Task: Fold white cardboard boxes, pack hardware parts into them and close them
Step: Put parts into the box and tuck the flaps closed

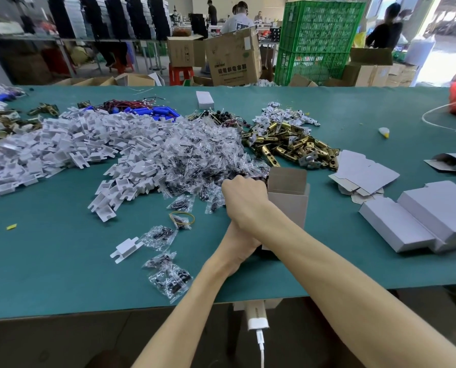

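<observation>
While the right forearm crosses over the left, the right hand (244, 196) sits knuckles-up at the near edge of a heap of clear bags of small dark parts (195, 155). Its fingers curl down out of sight behind the back of the hand, so whether they grip a bag cannot be told. The left hand (234, 253) lies lower, against the near end of the white cardboard box (287, 205). Its fingers are covered by the right forearm, and their hold cannot be made out.

The box stands on the green table (62, 261) just right of the right hand, tilted away from the person, with its top flap up and its mouth open.

Left of the bags spreads a pile of white plastic pieces (70, 144), with blue cylinders (155, 112) behind it. Brass latch parts (287, 144) lie heaped beyond the box. To the right are flat box blanks (364, 176) and, nearer, closed white boxes (396, 227). A yellow rubber band (181, 217) lies among stray bags near the left hand.
</observation>
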